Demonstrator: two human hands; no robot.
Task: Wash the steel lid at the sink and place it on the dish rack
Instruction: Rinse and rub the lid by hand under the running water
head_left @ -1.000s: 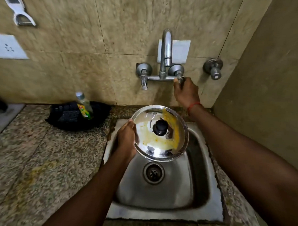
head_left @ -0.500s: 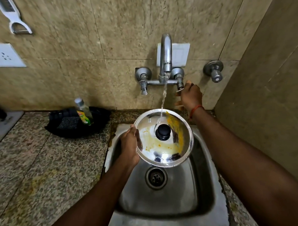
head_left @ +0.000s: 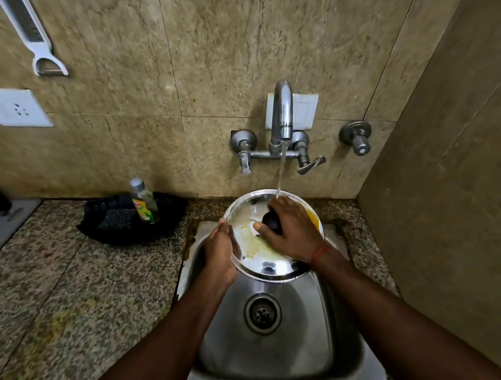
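Observation:
The round steel lid [head_left: 264, 264], smeared with yellow residue and fitted with a black knob [head_left: 272, 222], is tilted over the steel sink [head_left: 279, 346]. My left hand [head_left: 219, 251] grips its left rim. My right hand [head_left: 292, 231] lies flat on the lid's top, fingers spread around the knob. Water runs from the tap [head_left: 282, 113] onto the back of the lid beside my right fingers. No dish rack is in view.
A dish-soap bottle [head_left: 143, 204] stands in a black tray [head_left: 121, 221] on the granite counter [head_left: 75, 283] left of the sink. A tiled wall closes in on the right. A white peeler [head_left: 34, 35] and socket [head_left: 16, 108] are on the back wall.
My right hand has left the tap handle and come down onto the lid's top around the knob. Water, started half a second ago, keeps running. The left hand still holds the rim.

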